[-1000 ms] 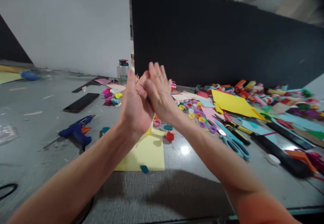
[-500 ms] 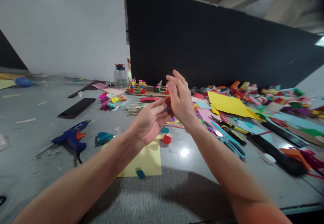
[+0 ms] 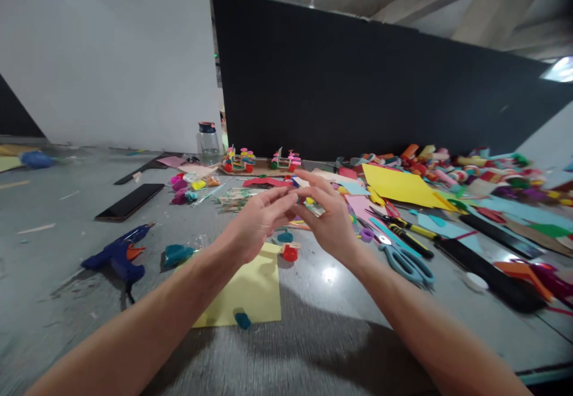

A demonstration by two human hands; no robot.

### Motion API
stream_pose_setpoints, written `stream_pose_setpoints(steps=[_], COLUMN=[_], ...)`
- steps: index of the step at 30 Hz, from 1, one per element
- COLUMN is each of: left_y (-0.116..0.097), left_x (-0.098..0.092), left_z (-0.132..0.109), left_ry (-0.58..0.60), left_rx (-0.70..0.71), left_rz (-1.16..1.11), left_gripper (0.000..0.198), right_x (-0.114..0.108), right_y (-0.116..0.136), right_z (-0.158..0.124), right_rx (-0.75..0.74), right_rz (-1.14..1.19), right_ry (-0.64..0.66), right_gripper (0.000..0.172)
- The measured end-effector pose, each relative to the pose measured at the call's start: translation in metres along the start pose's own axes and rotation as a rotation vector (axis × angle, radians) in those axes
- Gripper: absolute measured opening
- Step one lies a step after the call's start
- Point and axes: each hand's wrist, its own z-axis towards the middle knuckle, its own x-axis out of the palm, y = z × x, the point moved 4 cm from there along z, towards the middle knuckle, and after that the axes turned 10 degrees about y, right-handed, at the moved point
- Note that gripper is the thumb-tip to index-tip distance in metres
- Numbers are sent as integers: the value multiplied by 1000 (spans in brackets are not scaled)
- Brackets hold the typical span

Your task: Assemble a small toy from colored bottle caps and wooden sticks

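Observation:
My left hand (image 3: 255, 223) and my right hand (image 3: 331, 220) meet at the fingertips above a yellow paper sheet (image 3: 250, 291). Their bent fingers close around a small piece of blue clay, mostly hidden, with only a hint of blue showing. One loose lump of blue clay (image 3: 242, 320) lies on the sheet's front edge. Behind the wrists sit a flat blue piece (image 3: 285, 237) and a small red-wheeled part (image 3: 290, 251) with wooden bits. A bag of blue clay (image 3: 178, 255) rests left of my left wrist.
A blue glue gun (image 3: 119, 256) lies at left, near a black box (image 3: 129, 201). Scissors (image 3: 407, 263), pliers (image 3: 409, 235) and yellow paper (image 3: 396, 184) are at right. Small toy vehicles (image 3: 239, 160) and a bottle (image 3: 208, 142) stand along the back.
My right hand has come down from its upright, flat pose against my left hand, and its fingers now bend toward the left fingertips. The view has shifted slightly.

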Motion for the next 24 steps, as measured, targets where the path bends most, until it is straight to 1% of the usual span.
stream_pose_setpoints(steps=[2, 4, 8, 15, 19, 23, 24], left_y=[1, 2, 4, 6, 8, 7, 7], left_x=[-5, -8, -9, -10, -11, -12, -12], left_z=[0, 1, 1, 3, 4, 4, 4], left_ry=[-1, -2, -7, -42, -55, -83, -88], left_rx=[-27, -52, -73, -115, -122, -110, -108], left_rz=[81, 111, 99, 88, 83, 99, 107], left_gripper=[22, 23, 24, 22, 22, 27, 27], right_x=[-2, -4, -3, -1, 0, 1, 0], right_y=[-1, 0, 2, -3, -7, -9, -9], right_z=[-1, -1, -3, -7, -7, -6, -6], right_rx=[-12, -27, -50, -65, -29, 11, 18], right_rz=[-5, -23, -17, 10, 35, 98, 112], right_ry=[-20, -38, -20, -28, -19, 22, 23], right_gripper=[14, 13, 8, 9, 8, 23, 24])
